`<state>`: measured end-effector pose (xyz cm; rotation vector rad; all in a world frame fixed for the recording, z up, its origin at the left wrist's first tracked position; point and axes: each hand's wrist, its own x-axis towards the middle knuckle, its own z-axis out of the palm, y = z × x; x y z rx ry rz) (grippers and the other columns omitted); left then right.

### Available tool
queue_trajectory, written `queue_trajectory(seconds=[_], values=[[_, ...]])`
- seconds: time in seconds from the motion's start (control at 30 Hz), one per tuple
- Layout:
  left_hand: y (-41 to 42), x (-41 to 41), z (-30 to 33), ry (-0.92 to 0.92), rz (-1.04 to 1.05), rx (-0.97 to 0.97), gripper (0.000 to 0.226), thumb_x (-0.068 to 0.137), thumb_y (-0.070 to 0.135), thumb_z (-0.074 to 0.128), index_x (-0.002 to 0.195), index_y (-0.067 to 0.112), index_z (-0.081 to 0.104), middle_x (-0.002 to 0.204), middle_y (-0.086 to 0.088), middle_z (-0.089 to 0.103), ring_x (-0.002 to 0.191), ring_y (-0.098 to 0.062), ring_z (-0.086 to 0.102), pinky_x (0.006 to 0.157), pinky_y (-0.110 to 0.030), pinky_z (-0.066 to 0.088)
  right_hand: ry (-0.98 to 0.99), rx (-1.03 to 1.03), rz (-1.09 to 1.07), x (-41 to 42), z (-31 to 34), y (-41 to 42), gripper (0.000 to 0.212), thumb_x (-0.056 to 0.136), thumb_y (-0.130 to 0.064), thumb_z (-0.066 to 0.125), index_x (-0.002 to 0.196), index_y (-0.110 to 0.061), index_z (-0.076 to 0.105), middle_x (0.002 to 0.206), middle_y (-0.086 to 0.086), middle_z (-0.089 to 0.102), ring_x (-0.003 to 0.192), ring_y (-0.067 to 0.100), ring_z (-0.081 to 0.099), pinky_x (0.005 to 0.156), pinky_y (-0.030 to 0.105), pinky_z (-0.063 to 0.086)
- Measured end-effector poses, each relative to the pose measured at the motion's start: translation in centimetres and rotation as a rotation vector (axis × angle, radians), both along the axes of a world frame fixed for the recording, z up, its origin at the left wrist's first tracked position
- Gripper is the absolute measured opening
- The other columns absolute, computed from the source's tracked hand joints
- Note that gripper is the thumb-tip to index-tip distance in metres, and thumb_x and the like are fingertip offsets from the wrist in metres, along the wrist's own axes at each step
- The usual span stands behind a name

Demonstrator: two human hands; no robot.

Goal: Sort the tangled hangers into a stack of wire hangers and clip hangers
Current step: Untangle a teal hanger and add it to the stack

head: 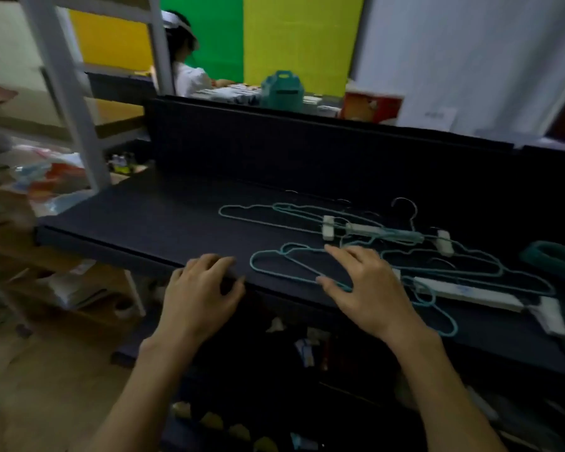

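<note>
Hands come first, closest to the person. The left hand [206, 285] rests at about 7 o'clock on the front edge of the dark table [163, 216], fingers curled loosely and holding nothing. The right hand [362, 285], near the middle, lies with fingers spread apart over the nearest teal wire hanger [274, 256]; the thumb touches its lower wire, but nothing is clamped yet.

From the right hand toward 3 o'clock lies the tangled pile [437, 265]: thin teal wire hangers crossing each other, and between them a white clip hanger [470, 293] with a long flat bar. A little farther, at about 2 o'clock, a second clip hanger [385, 231] shows pale clips at both ends and a metal hook. No sorted stack is visible yet.

I judge the wire hangers to be light and springy, and their coating looks not very slippery. They will probably catch on each other, so it seems better to pinch one at the shoulder bend or at the hook and slide it out slowly. The clip hangers look stiffer and heavier; the middle of the bar is a good place to hold.

Far away, at 12 o'clock, another person sits before green and yellow panels [274, 37].
</note>
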<state>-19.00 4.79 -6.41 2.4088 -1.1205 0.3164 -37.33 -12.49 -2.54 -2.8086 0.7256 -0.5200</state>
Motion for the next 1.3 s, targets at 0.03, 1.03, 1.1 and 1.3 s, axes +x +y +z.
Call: queue_trajectory(seconds=[0.03, 1.03, 1.1, 1.3], values=[[-0.8, 0.2, 0.1, 0.008, -0.038, -0.008, 0.045, 0.082, 0.048, 0.050, 0.116, 0.021, 0.062, 0.116, -0.002, 0.061, 0.107, -0.029, 0.055, 0.086, -0.043, 0.043, 0.025, 0.003, -0.038, -0.5, 0.1, -0.5, 0.062, 0.090, -0.054, 0.048, 0.144, -0.027, 0.033, 0.135, -0.004, 0.044, 0.126, 0.015, 0.034, 0.106, 0.032, 0.032], [-15.6, 7.3, 4.5, -0.020, -0.314, 0.063, 0.045, 0.088, 0.047, 0.051, 0.129, 0.027, 0.052, 0.129, 0.004, 0.053, 0.117, -0.020, 0.048, 0.096, -0.038, 0.037, 0.029, 0.061, -0.120, -0.7, 0.8, -8.9, 0.088, 0.063, -0.066, 0.057, 0.142, -0.036, 0.033, 0.126, -0.016, 0.037, 0.115, 0.007, 0.040, 0.096, 0.026, 0.040], [-16.4, 7.7, 4.4, -0.007, -0.341, 0.051, 0.043, 0.088, 0.046, 0.052, 0.127, 0.028, 0.053, 0.128, 0.004, 0.054, 0.116, -0.020, 0.049, 0.094, -0.038, 0.038, 0.015, 0.054, -0.150, -1.0, 0.8, -8.8, 0.088, 0.060, -0.069, 0.052, 0.141, -0.039, 0.033, 0.127, -0.018, 0.036, 0.117, 0.006, 0.039, 0.096, 0.026, 0.039], [-18.5, 8.1, 4.1, 0.002, -0.441, 0.045, 0.040, 0.088, 0.043, 0.054, 0.125, 0.026, 0.055, 0.126, 0.003, 0.056, 0.114, -0.021, 0.051, 0.091, -0.039, 0.041, -0.011, 0.049, -0.317, -3.3, 0.9, -8.5, 0.090, 0.057, -0.069, 0.053, 0.140, -0.045, 0.029, 0.126, -0.019, 0.035, 0.116, 0.009, 0.041, 0.094, 0.029, 0.040]])
